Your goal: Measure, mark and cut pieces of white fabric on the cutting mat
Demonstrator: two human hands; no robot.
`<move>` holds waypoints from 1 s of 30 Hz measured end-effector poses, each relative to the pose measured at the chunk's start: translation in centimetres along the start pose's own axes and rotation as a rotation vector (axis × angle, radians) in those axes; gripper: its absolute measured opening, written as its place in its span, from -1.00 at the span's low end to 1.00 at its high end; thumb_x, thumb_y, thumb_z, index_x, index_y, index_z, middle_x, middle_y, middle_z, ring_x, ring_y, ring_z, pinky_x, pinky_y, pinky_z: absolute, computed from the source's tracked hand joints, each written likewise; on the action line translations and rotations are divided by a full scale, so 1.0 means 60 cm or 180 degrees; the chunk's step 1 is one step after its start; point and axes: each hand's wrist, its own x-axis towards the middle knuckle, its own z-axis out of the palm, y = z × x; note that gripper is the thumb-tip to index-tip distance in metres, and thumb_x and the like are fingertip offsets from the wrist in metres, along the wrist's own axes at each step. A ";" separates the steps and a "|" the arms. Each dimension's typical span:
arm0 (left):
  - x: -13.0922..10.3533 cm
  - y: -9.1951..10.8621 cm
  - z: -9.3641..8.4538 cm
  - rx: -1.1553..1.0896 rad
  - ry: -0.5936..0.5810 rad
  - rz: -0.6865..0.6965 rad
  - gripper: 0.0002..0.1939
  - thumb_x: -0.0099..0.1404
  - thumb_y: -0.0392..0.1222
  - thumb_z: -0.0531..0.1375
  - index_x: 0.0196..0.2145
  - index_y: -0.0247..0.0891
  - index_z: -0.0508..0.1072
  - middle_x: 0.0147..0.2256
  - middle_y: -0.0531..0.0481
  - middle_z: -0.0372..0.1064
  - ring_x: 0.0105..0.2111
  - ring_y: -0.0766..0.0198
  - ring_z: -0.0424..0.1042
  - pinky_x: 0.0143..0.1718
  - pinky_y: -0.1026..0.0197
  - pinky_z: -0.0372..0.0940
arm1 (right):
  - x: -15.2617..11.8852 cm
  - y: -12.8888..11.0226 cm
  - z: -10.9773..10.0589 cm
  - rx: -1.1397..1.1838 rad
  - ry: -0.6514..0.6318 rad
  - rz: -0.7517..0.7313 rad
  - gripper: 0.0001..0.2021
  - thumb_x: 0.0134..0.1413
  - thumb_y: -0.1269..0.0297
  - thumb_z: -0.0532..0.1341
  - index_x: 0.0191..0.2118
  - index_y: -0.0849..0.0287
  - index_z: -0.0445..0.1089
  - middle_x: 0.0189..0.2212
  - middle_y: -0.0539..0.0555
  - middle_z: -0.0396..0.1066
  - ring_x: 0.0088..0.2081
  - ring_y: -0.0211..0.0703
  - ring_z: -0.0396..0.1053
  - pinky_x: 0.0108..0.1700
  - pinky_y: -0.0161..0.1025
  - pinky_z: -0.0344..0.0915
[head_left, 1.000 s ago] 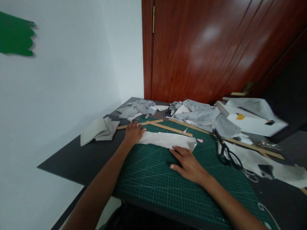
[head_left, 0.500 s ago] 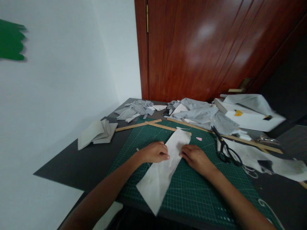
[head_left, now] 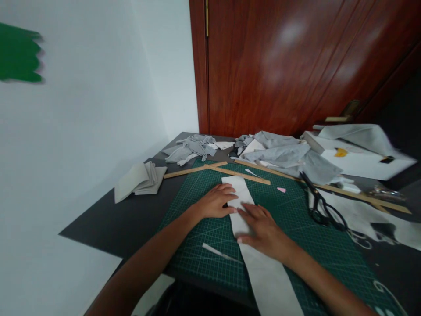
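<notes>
A long white fabric strip (head_left: 266,276) lies flat on the green cutting mat (head_left: 283,206), its near end running off the table's front edge. My left hand (head_left: 217,200) rests on the strip's left edge near the far end, fingers stretched out over it. Flat on the strip's middle, just nearer to me, lies my right hand (head_left: 263,230) with its fingers spread. Neither hand grips anything. A thin white offcut (head_left: 219,253) is on the mat left of the strip. To the right are large black scissors (head_left: 320,208) and a small pink piece of tailor's chalk (head_left: 281,190).
Wooden rulers (head_left: 237,171) cross the mat's far side. Folded cream cloth (head_left: 141,178) sits at the left, by the wall. Grey fabric scraps (head_left: 192,148) and a crumpled grey cloth (head_left: 279,151) lie at the back. A white box (head_left: 362,158) stands at the back right.
The strip has turned from slanting toward lower left to lower right, its near end now past the table edge. My hands have gone from pinching its edges to lying flat on it.
</notes>
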 end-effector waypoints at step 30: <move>-0.005 -0.023 -0.039 0.0639 -0.0323 -0.1859 -0.59 0.36 0.16 0.25 -0.05 -0.21 0.51 -0.15 -0.17 0.59 -0.08 -0.05 0.53 -0.14 0.08 0.32 | -0.015 0.077 -0.058 0.0537 -0.0245 -0.0039 -0.64 0.13 0.00 0.41 -0.09 0.12 0.46 0.33 0.28 0.31 0.38 0.21 0.21 0.45 0.34 -0.11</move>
